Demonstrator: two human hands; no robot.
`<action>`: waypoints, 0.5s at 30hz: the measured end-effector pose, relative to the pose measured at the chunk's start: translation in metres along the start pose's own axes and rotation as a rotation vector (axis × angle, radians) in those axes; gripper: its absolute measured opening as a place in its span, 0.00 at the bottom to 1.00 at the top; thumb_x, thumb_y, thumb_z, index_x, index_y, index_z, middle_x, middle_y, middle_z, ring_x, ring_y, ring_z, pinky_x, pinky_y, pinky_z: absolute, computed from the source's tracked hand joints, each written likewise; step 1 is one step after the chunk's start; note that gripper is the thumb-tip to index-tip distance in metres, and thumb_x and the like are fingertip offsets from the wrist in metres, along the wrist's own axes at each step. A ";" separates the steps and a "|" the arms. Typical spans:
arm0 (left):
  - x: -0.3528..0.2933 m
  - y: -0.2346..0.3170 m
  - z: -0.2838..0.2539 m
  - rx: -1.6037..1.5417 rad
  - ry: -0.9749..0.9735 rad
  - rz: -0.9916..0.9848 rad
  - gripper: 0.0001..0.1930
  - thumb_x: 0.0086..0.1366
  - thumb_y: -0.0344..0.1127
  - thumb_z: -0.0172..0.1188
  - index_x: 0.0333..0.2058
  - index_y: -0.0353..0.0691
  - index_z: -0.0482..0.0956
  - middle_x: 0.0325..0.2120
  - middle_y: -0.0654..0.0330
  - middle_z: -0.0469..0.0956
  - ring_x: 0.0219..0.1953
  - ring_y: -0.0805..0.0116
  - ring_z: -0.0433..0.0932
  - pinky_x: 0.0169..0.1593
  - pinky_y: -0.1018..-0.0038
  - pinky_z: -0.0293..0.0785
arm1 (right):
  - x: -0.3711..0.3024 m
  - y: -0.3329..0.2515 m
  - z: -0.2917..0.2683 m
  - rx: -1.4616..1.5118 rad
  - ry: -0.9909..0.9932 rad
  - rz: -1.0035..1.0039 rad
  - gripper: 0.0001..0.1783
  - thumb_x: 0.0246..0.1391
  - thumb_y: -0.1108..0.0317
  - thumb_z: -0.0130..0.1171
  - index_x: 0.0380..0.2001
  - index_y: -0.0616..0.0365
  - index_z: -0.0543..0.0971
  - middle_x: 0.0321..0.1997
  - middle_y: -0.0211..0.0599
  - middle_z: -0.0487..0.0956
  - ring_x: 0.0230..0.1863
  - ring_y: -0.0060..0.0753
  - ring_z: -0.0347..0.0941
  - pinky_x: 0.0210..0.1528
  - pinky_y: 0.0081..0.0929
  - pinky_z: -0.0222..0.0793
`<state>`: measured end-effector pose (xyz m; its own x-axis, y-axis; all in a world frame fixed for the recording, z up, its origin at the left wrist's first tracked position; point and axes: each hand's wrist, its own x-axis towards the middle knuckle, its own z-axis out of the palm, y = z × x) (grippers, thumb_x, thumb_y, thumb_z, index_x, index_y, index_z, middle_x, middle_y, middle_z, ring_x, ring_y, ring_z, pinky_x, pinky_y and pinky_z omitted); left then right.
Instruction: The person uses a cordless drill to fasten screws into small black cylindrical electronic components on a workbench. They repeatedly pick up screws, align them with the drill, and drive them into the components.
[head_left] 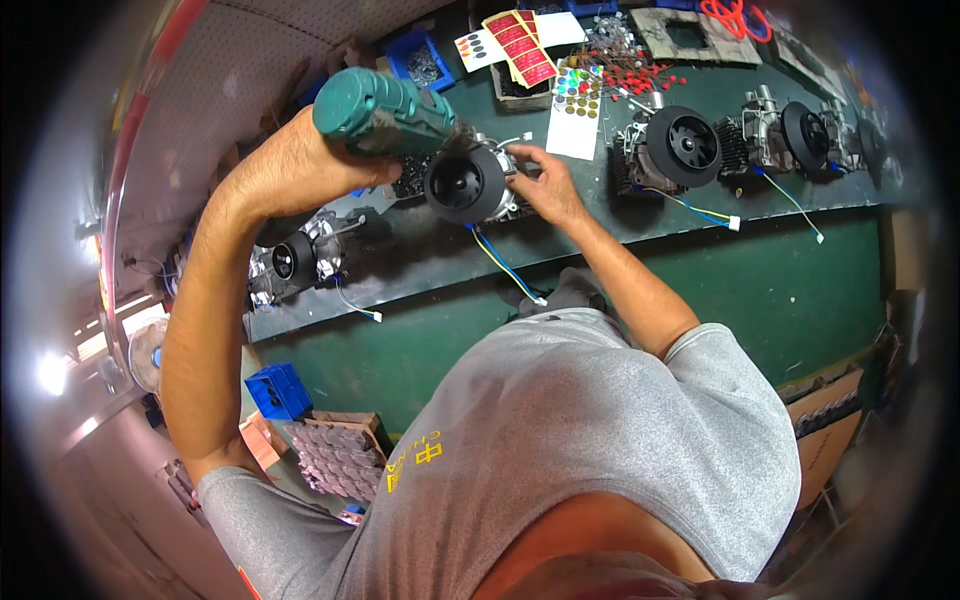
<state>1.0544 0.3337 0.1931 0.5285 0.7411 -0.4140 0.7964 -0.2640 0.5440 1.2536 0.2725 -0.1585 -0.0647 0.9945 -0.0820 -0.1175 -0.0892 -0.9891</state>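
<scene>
My left hand (310,170) is wrapped round a teal cordless drill (385,112). The tool lies roughly level, its chuck end over the upper left of a blower unit (462,186) with a black fan wheel and a silver metal housing. My right hand (548,188) grips the housing's right side with bent fingers and thumb. The bit's tip and its contact with the unit cannot be made out. From the unit a blue-and-yellow cable (500,260) hangs over the bench's front edge, ending in a white connector.
More blower units (684,145) stand to the right on the dark green bench (400,280), with another (295,258) at left. Behind are a blue parts bin (418,62), sticker sheets (520,45) and small red-tipped parts (640,80). A blue crate (278,391) is at lower left.
</scene>
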 end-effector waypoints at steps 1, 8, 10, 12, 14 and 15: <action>0.001 -0.002 0.000 0.018 0.000 0.050 0.18 0.59 0.34 0.72 0.48 0.40 0.82 0.34 0.62 0.84 0.32 0.74 0.78 0.38 0.72 0.78 | -0.002 0.000 0.003 -0.084 0.008 -0.036 0.28 0.50 0.71 0.67 0.56 0.62 0.76 0.46 0.42 0.81 0.46 0.33 0.77 0.51 0.29 0.72; 0.009 0.005 -0.006 0.011 -0.028 -0.078 0.18 0.58 0.32 0.72 0.47 0.37 0.82 0.34 0.60 0.84 0.32 0.74 0.80 0.39 0.71 0.80 | 0.002 0.014 0.006 0.022 -0.036 -0.049 0.32 0.48 0.70 0.68 0.58 0.63 0.74 0.55 0.48 0.80 0.57 0.39 0.76 0.62 0.31 0.69; 0.010 0.003 -0.008 -0.037 -0.027 -0.104 0.18 0.58 0.33 0.72 0.47 0.36 0.82 0.34 0.60 0.84 0.32 0.73 0.80 0.39 0.71 0.80 | 0.003 0.016 0.007 0.057 -0.036 -0.053 0.32 0.48 0.71 0.67 0.58 0.64 0.74 0.55 0.49 0.80 0.57 0.39 0.76 0.62 0.31 0.69; 0.013 -0.002 -0.010 -0.072 -0.036 -0.113 0.18 0.58 0.33 0.72 0.47 0.36 0.82 0.34 0.60 0.84 0.33 0.73 0.80 0.39 0.71 0.80 | 0.003 0.015 0.006 0.033 -0.039 -0.051 0.31 0.48 0.72 0.67 0.58 0.64 0.74 0.54 0.49 0.80 0.56 0.39 0.77 0.61 0.31 0.70; 0.016 -0.006 -0.012 -0.093 -0.057 -0.110 0.19 0.58 0.34 0.73 0.47 0.36 0.82 0.35 0.60 0.84 0.33 0.72 0.80 0.39 0.71 0.80 | 0.003 0.008 0.006 0.029 -0.071 -0.016 0.32 0.49 0.75 0.65 0.60 0.64 0.72 0.56 0.47 0.78 0.57 0.36 0.75 0.60 0.29 0.70; 0.017 -0.006 -0.012 -0.093 -0.051 -0.103 0.18 0.58 0.34 0.72 0.47 0.36 0.82 0.35 0.60 0.84 0.33 0.72 0.80 0.39 0.71 0.80 | 0.002 0.004 0.006 0.036 -0.102 0.018 0.32 0.51 0.78 0.62 0.62 0.64 0.70 0.58 0.44 0.77 0.58 0.32 0.73 0.60 0.27 0.70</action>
<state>1.0547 0.3549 0.1914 0.4613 0.7283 -0.5067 0.8179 -0.1277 0.5610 1.2473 0.2742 -0.1621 -0.1675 0.9822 -0.0849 -0.1507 -0.1106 -0.9824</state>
